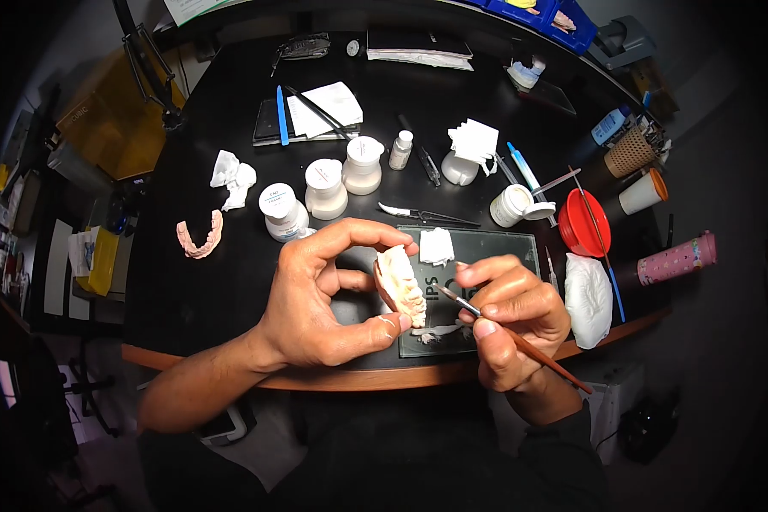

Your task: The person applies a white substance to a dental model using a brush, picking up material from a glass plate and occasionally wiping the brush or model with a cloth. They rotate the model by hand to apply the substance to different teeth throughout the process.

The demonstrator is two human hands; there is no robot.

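Observation:
My left hand (pixel 311 294) grips a cream dental model (pixel 399 283) between thumb and fingers, its row of teeth turned toward the right. In my right hand (pixel 520 320) is a fine brush (pixel 544 364) with a reddish-brown handle, held like a pen. The brush tip points at the model, with a small gap between them. White smears mark my left thumb. Beneath both hands lies a dark glass slab (pixel 512 246), with a folded white tissue (pixel 436 246) at its upper left and a whitish streak of material near its lower edge.
Several white-lidded jars (pixel 324 189) stand behind my left hand. Tweezers (pixel 427 214) lie beyond the slab. A pink dental arch (pixel 200 235) rests at the left. To the right are a red bowl (pixel 582 224), a white bag-like lump (pixel 588 299) and a pink bottle (pixel 678 258).

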